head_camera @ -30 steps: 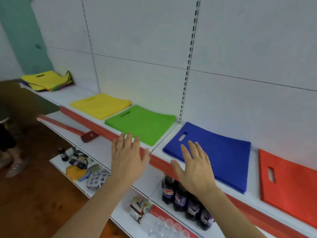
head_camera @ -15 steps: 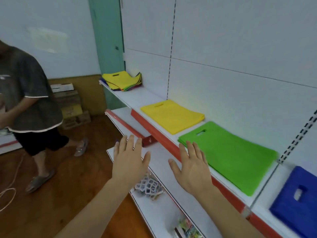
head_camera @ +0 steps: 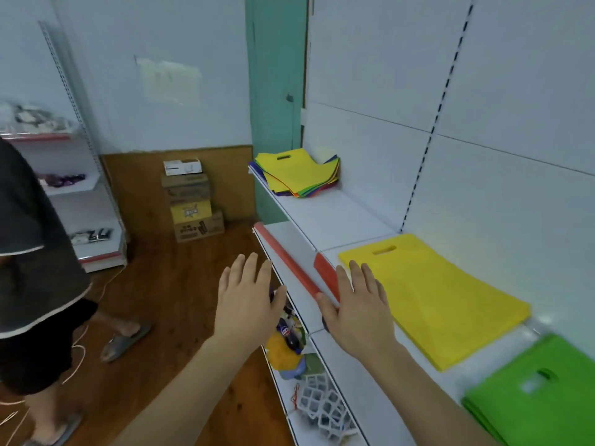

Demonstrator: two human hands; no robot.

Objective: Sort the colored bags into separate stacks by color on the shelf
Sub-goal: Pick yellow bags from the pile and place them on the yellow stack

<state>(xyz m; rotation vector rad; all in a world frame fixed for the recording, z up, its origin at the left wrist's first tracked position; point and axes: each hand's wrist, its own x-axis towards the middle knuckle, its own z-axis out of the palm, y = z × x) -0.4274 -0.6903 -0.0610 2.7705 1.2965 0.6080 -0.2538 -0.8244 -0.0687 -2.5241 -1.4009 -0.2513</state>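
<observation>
arms: 2 bare forearms, no sleeves | left hand point(head_camera: 246, 305): bare | right hand point(head_camera: 360, 312): bare

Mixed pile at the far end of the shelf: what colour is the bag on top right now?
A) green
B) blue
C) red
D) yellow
D: the top bag of the mixed pile is yellow, handle cutout showing, with other colours peeking out only at the edges beneath it.

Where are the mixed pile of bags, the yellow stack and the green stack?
mixed pile of bags point(head_camera: 294, 170), head view, top yellow bag's middle.
yellow stack point(head_camera: 434, 297), head view, centre of top bag.
green stack point(head_camera: 541, 410), head view, top bag's middle.
</observation>
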